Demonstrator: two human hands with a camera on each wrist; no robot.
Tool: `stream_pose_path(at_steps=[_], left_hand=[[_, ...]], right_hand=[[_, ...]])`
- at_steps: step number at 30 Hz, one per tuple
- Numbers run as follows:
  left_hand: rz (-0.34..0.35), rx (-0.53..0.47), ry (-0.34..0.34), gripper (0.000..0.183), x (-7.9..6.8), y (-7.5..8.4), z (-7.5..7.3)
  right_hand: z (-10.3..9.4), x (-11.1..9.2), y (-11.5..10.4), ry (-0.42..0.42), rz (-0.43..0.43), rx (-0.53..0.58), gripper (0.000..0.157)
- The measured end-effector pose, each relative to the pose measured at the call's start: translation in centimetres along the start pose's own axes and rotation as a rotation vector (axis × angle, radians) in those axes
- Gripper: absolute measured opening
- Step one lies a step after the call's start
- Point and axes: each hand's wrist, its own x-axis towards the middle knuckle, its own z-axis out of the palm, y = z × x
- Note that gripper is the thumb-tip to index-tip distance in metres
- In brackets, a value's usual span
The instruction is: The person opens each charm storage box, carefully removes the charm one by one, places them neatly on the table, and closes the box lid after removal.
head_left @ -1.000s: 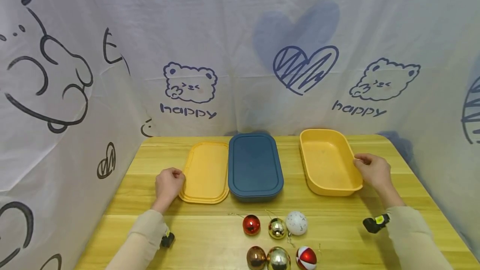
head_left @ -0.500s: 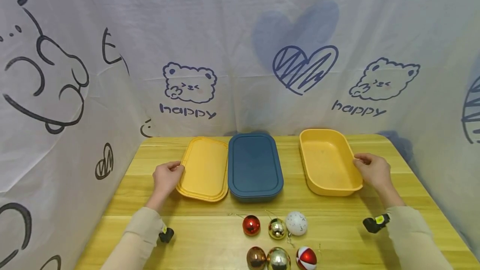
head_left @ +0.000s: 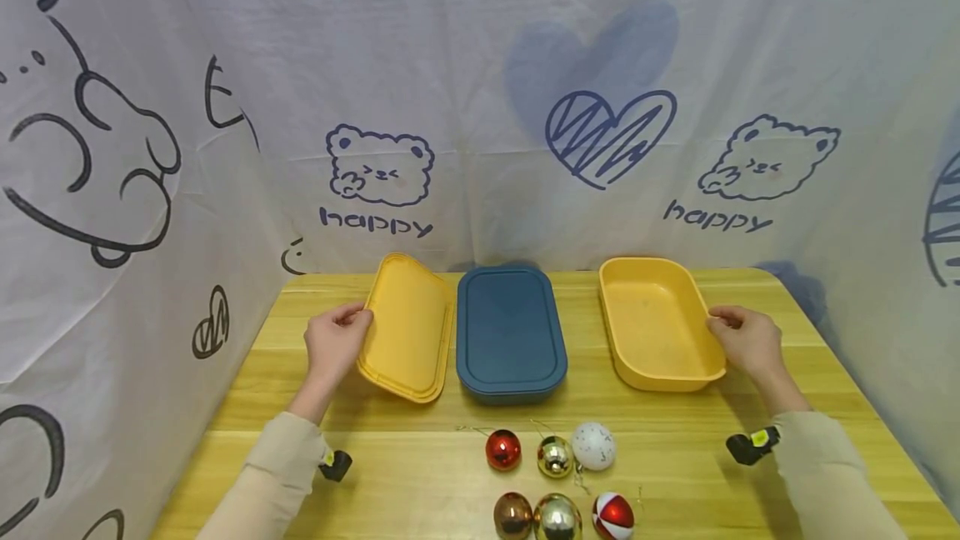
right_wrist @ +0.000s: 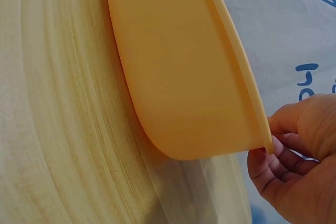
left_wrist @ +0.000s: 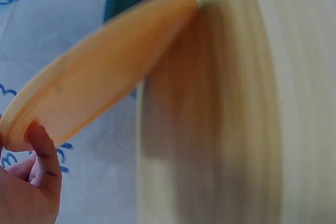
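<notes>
My left hand (head_left: 336, 342) pinches the left edge of a yellow lid (head_left: 408, 327), which tilts up on that side while its right edge stays low beside the blue box. In the left wrist view the lid (left_wrist: 100, 72) slants above the wooden table, gripped at one end. On the right, my right hand (head_left: 746, 342) holds the right rim of a yellow box (head_left: 660, 323) without a lid, standing on the table. Thumb and fingers pinch that rim in the right wrist view, where the box's side wall (right_wrist: 178, 66) shows.
A blue box with a blue lid (head_left: 510, 327) stands between the yellow lid and the yellow box. Several bauble ornaments lie nearer me, among them a red one (head_left: 503, 449), a white one (head_left: 593, 446) and a brown one (head_left: 513, 515). A printed curtain (head_left: 480, 107) borders the table.
My left hand has raised the left edge of the yellow lid, which lay flat and now tilts. The right hand and the yellow box have stayed in place.
</notes>
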Motion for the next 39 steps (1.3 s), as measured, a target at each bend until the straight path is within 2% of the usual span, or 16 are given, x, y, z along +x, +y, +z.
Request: stream_pose_path(at_steps=[8,12,19,23,28,39], left_hand=[[0.059,-0.095,0.088,0.026,-0.1,2.8,0.0],[0.085,-0.153,0.111,0.025,-0.1,4.3,-0.1],[0.093,-0.331,0.044,0.028,-0.9,7.6,0.7],[0.091,-0.387,0.002,0.03,-1.3,9.3,1.7],[0.095,-0.423,-0.033,0.031,-1.8,11.0,3.2],[0.141,-0.451,-0.102,0.031,-2.7,13.4,6.6]], right_hand=[[0.0,0.1,0.0,0.005,-0.003,0.002,0.041],[0.1,0.0,-0.1,0.005,-0.006,-0.002,0.041],[0.1,0.1,0.1,0.001,0.002,0.0,0.042],[0.1,0.1,0.1,0.003,0.002,0.003,0.041],[0.3,0.1,0.2,0.014,0.005,0.004,0.04],[0.2,0.1,0.1,0.012,0.01,0.015,0.041]])
